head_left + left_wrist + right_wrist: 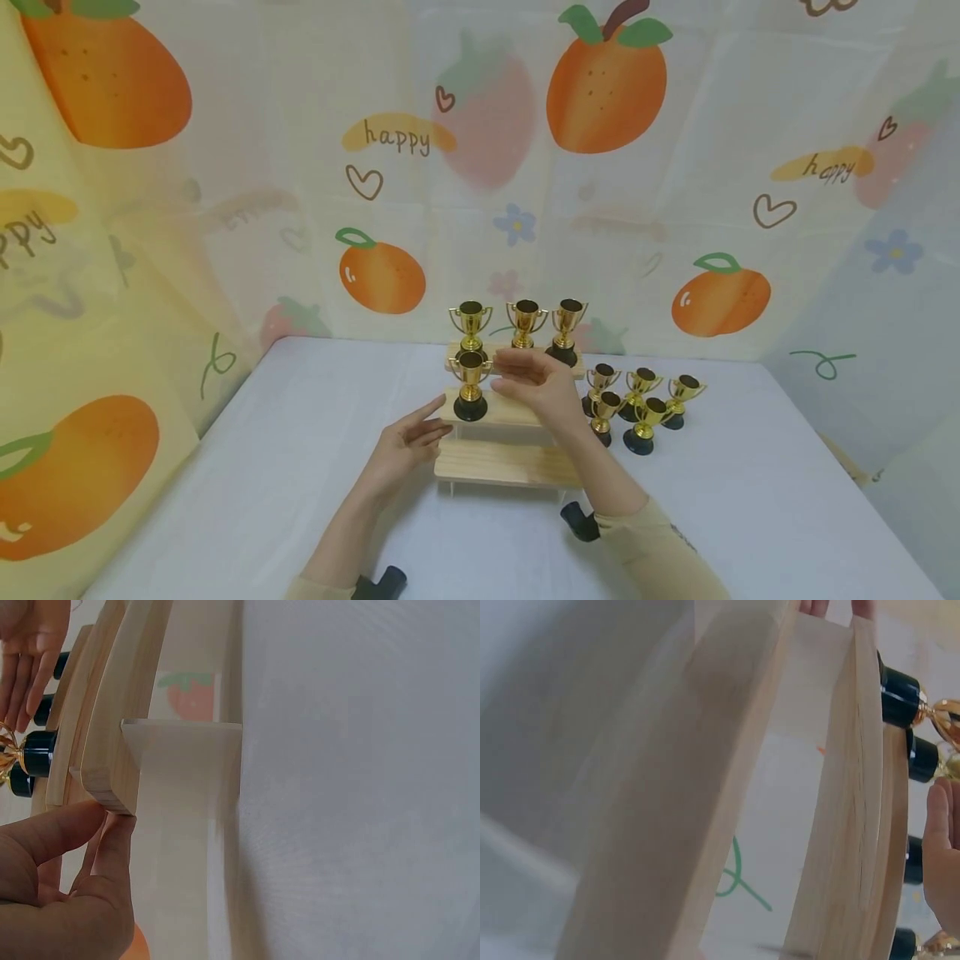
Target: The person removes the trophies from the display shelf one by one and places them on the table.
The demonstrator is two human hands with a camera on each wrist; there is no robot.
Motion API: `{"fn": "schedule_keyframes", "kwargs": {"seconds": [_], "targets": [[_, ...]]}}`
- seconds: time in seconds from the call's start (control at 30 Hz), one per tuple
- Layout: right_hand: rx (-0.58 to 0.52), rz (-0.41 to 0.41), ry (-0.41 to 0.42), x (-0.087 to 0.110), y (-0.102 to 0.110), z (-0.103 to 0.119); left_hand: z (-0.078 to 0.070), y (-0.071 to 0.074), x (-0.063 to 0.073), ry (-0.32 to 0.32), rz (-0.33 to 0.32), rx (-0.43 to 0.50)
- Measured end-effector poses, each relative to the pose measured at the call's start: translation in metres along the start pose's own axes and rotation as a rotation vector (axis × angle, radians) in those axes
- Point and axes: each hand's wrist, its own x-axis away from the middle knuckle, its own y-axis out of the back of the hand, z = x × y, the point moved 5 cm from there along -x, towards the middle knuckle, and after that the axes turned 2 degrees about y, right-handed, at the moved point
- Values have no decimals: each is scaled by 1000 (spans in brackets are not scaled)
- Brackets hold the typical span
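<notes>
A three-tier wooden display stand (pixel 510 462) stands on the table. My left hand (pixel 412 437) is at the left end of its middle step, and the left wrist view shows thumb and fingers (pixel 112 855) closed about a board end. One small gold trophy (pixel 470 387) with a black base stands upright on that step's left part. Just right of this trophy hovers my right hand (pixel 536 383), fingers straight and holding nothing. Three more trophies (pixel 527 321) line the top step, their bases partly hidden. The bottom step carries nothing.
Several gold trophies (pixel 642 392) stand grouped on the white tablecloth (pixel 300 400), right of the stand. A fruit-printed curtain (pixel 262 125) rises behind the table and along the left side. Black wrist-camera parts (pixel 581 521) sit at both wrists.
</notes>
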Motion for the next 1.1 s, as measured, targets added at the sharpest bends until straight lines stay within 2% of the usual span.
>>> {"fn": "schedule_keyframes", "kwargs": {"seconds": [0.23, 0.4, 1.1], "targets": [[37, 33, -26, -8, -17, -2, 2, 1, 1, -11, 0, -7], [51, 43, -24, -11, -24, -3, 4, 0, 2, 6, -2, 2], [97, 13, -29, -21, -30, -2, 1, 1, -2, -12, 31, 12]]}}
